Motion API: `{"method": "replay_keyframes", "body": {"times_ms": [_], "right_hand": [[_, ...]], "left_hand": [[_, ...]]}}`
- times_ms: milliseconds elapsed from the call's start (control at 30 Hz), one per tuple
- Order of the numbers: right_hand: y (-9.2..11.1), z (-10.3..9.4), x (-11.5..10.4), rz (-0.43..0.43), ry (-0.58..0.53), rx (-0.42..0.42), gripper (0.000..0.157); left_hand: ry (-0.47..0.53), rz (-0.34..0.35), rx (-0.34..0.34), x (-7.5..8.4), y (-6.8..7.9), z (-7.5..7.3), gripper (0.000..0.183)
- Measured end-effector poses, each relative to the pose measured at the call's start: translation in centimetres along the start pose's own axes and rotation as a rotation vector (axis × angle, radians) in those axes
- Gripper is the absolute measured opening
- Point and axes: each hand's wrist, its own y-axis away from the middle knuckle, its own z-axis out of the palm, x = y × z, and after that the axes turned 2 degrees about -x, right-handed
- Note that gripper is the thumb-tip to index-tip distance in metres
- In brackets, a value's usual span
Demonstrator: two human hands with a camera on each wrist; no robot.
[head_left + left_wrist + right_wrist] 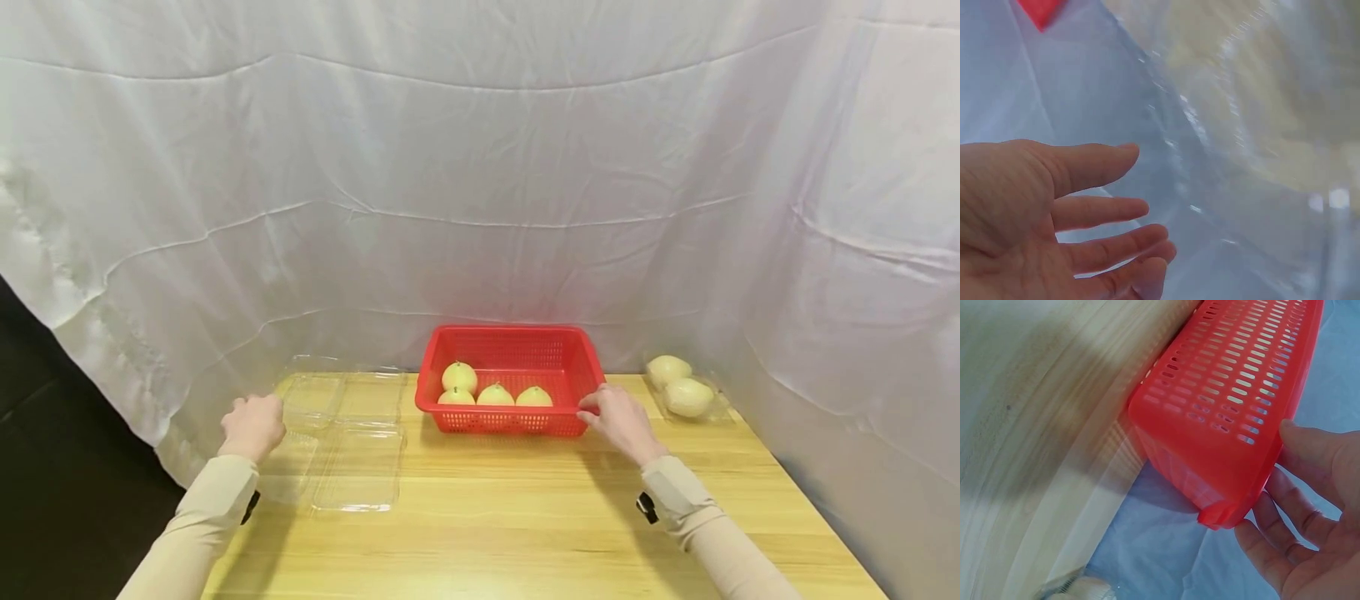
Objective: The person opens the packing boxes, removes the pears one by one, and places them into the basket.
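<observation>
My right hand is at the right front corner of a red plastic basket, thumb on the front of the rim and fingertips behind it, gripping the edge. Several pale yellow round fruits with short stems lie along the front and left inside the basket. Above the left side of the table, my left hand holds nothing, fingers loosely bent and thumb apart from them. Close beside it are clear plastic clamshell boxes, lids up, partly overlapping one another; in the left wrist view they are blurred.
At the table's right back corner, two pale yellow fruits sit in a clear container. The wooden table meets a hanging white cloth behind and to the right. A dark surface lies at the far left.
</observation>
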Motion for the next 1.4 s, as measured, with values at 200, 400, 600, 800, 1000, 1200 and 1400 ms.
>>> {"method": "replay_keyframes", "body": {"times_ms": [200, 400, 600, 800, 1000, 1200, 1400], "right_hand": [[0.1, -0.1, 0.0, -0.006, -0.016, 0.015, 0.015], [0.3, -0.1, 0.6, 0.002, -0.058, 0.062, 0.013], [0.4, -0.1, 1.1, 0.01, -0.083, 0.108, 0.013], [0.6, 0.0, 1.7, 0.011, -0.089, 0.145, 0.012], [0.7, 0.1, 2.3, 0.004, -0.091, 0.176, 0.014], [0.4, 0.2, 3.0, 0.034, -0.09, 0.185, 0.015], [0.1, 0.4, 4.6, 0.05, -0.077, 0.223, 0.02]], "left_hand": [[-0.035, 0.076, -0.022, 3.7, 1.1, 0.1, 0.012], [-0.049, 0.142, -0.024, 7.3, 1.4, 1.0, 0.037], [0.041, 0.251, 0.106, 10.2, 0.9, 3.4, 0.047], [0.124, 0.318, 0.258, 12.8, 0.1, 5.9, 0.038], [0.305, 0.34, 0.371, 14.1, -0.9, 7.9, 0.029], [0.512, 0.338, 0.421, 15.1, -1.9, 9.5, 0.029], [0.621, 0.343, 0.406, 16.2, -2.4, 9.9, 0.028]]}}
